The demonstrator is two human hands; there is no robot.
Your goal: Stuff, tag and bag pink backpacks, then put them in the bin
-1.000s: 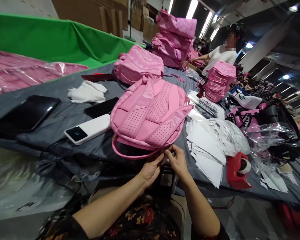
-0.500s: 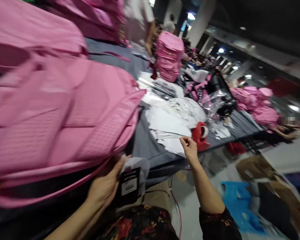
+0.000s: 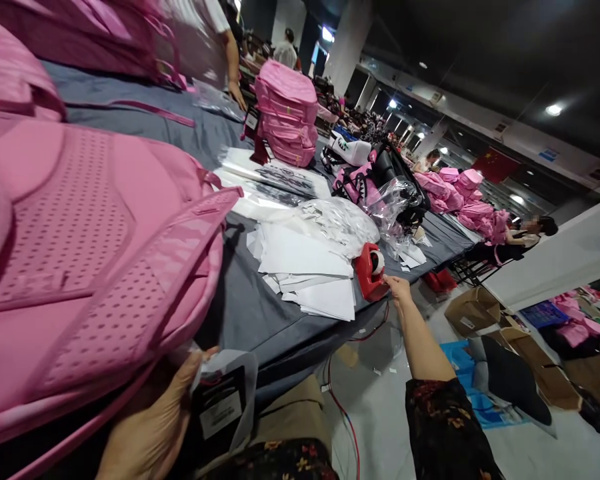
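Note:
A large pink backpack (image 3: 160, 267) lies at the left with its perforated back panel and straps facing up. My left hand (image 3: 155, 413) is closed at its lower edge, thumb over a clear plastic sleeve around a black hang tag (image 3: 223, 407) with a white barcode label. Part of those fingers is hidden under the bag. At the table's front edge stands a red tape dispenser (image 3: 367, 280) with a roll of tape (image 3: 377, 261). My right hand (image 3: 399, 292) pinches at the dispenser's front lip, where the tape comes off; the tape between the fingertips is barely visible.
White paper sheets (image 3: 305, 260) and crumpled plastic bags (image 3: 335, 220) lie left of the dispenser on the grey-covered table (image 3: 250, 307). Behind them stands a pink backpack (image 3: 287, 113). Another person's hand (image 3: 237, 95) rests beyond. Cardboard boxes (image 3: 475, 310) and a red cable (image 3: 345, 413) are on the floor.
My right hand has moved from beside the paper sheets to the front of the tape dispenser. The view has turned right. My left hand still holds the hang tag's sleeve by the backpack.

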